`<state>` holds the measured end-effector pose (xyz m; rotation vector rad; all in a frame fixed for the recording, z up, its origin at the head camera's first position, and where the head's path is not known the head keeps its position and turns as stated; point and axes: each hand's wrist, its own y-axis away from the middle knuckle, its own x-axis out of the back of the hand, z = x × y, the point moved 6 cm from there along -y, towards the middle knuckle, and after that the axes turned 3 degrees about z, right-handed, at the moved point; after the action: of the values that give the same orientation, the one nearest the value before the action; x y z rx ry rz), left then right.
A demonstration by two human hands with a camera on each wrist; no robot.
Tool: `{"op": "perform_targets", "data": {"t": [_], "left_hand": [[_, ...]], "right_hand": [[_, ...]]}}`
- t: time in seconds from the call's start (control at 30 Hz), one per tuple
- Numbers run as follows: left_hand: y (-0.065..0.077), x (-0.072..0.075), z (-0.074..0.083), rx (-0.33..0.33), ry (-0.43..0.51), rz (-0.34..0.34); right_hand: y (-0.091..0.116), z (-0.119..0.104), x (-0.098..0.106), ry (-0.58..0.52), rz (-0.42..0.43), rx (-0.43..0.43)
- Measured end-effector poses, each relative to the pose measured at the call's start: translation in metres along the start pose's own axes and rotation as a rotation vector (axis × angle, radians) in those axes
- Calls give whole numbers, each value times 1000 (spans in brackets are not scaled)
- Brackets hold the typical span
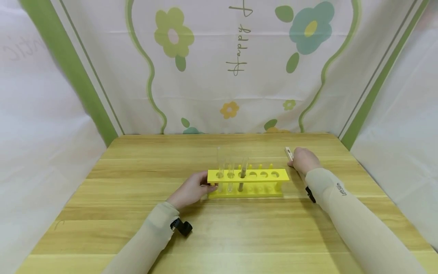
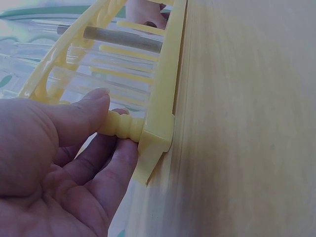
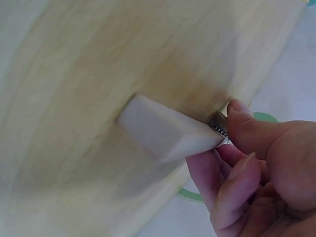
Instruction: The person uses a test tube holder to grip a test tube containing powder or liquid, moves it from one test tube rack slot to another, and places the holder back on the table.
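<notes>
A yellow test tube rack (image 1: 283,176) stands upright on the table, with three clear test tubes in its left holes. The third test tube (image 1: 243,171) has something dark grey-brown inside. My left hand (image 1: 190,189) holds the rack's left end, and in the left wrist view its thumb and fingers pinch the yellow side post (image 2: 122,125). To the right of the rack, my right hand (image 1: 305,160) grips a pale wooden test tube clamp (image 3: 160,129) with a small metal spring (image 3: 218,131). The clamp's far end lies at or just above the tabletop; part is hidden by my fingers.
The wooden table (image 1: 219,232) ends at a white flower-printed cloth (image 1: 205,83) behind, with white cloth walls on both sides. Three empty holes and short yellow drying pegs (image 1: 261,166) are at the rack's right part. Both sleeves carry black wrist straps (image 1: 181,227).
</notes>
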<state>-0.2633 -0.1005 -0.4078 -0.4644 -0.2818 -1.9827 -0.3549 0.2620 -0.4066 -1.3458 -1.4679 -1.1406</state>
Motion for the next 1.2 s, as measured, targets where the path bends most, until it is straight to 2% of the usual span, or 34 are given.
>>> {"op": "perform_targets", "data": {"t": [0.1,0.2,0.43,0.5,0.7,1.0,1.2], "left_hand": [[2,2,4,1,2,0],[1,4,1,2,5,0],[-7,4,-23,10,3,5],[-9,5,-25,0,0,3],[-7,3,-28,-7,14,-18],[-7,3,-29,-2,13,-30],[-5,4,-23,-2,13,-29]], "right_hand": [[-2,-2,0,-1,9,7],[-4,-4,-1,-4,7,2],[-6,-6,-3,4,-10,-4],[-7,-6,-3,8,-10,-6],[-2,-5,-3,5,-39,-25],[7,-13,4,33,-86,-10],[14,-12,20,64,-99,-21]]}}
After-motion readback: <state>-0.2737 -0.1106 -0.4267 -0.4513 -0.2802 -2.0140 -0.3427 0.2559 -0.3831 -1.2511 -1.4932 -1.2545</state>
